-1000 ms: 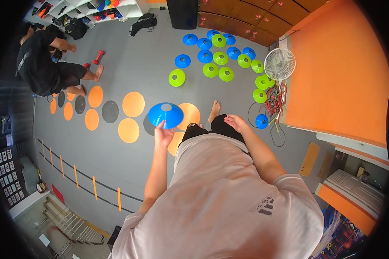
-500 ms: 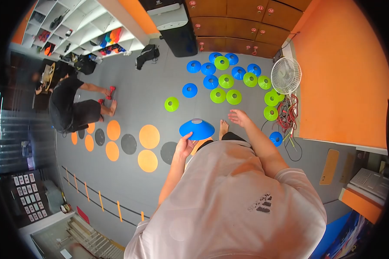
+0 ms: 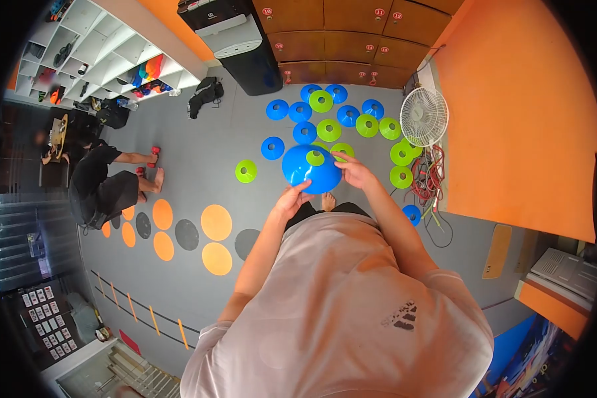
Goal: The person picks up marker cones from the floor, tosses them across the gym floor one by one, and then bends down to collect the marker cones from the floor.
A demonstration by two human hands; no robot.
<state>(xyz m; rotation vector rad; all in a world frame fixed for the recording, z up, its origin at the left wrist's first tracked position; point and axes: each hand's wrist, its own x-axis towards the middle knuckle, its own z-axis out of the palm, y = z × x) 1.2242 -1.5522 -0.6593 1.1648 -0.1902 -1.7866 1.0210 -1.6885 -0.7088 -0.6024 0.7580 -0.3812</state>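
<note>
A single head-worn view looks forward and steeply down over the wearer's own chest. The lens is very wide: black rounded corners close in the frame and long edges bow near its sides. Nearest is the shirt (image 3: 338, 298), large across the bottom centre; the left hand (image 3: 293, 199) and right hand (image 3: 355, 174) come next, around mid-frame. Beyond them the floor (image 3: 199, 152) is seen from above, reaching to the more distant lockers (image 3: 325, 43) at top centre and shelves (image 3: 154, 36) at upper left.
</note>
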